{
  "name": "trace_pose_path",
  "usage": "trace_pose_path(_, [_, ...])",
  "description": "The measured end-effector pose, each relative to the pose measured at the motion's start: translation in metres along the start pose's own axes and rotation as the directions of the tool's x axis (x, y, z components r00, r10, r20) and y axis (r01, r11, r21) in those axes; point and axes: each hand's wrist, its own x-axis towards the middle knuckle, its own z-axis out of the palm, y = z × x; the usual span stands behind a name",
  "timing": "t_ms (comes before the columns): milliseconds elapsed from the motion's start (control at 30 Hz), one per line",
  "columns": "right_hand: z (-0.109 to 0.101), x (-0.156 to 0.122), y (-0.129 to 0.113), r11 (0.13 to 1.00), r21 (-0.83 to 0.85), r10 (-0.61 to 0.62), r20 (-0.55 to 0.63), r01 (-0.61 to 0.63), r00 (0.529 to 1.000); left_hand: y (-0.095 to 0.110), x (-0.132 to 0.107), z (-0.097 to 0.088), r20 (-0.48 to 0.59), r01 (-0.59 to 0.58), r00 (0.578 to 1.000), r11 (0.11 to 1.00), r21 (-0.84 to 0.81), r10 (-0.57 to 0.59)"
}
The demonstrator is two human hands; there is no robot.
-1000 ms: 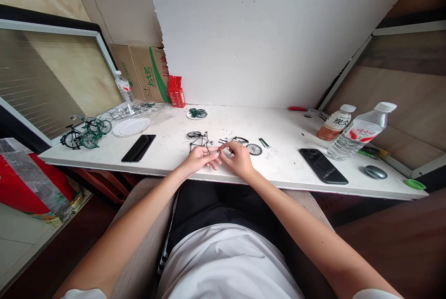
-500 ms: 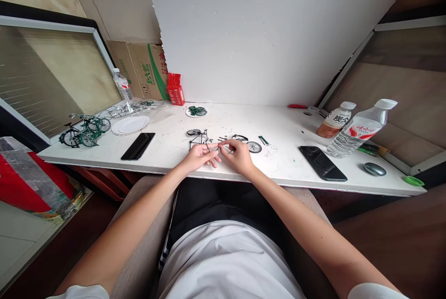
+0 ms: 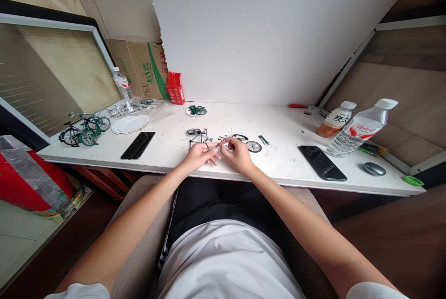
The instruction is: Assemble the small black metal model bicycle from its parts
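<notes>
Fingers (image 3: 210,154) of my left hand (image 3: 198,156) hold a thin dark piece (image 3: 208,146) over the counter (image 3: 278,162); my right hand (image 3: 239,157) curls beside it, its grip unclear. Beyond lie a black model bicycle frame (image 3: 199,138) and a spoked wheel (image 3: 254,146).

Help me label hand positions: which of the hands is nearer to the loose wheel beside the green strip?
Right. The right hand is immediately left of the wheel; the left hand is farther left, on the right hand's other side.
</notes>
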Motion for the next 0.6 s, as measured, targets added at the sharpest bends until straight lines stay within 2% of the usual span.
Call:
trace_pose_path(167, [-0.0009,0.0004,-0.0001,0.999,-0.008,-0.046,0.047,0.047,0.998,-0.0039,0.0024,0.0026,-0.055,-0.012,0.998,1.000,0.008,0.013])
trace_pose_path(600, [0.0001,0.0008,-0.0023,0.996,-0.034,-0.086,0.080,0.088,0.993,-0.0054,0.0028,-0.0009,-0.008,0.003,1.000,1.000,0.008,-0.003])
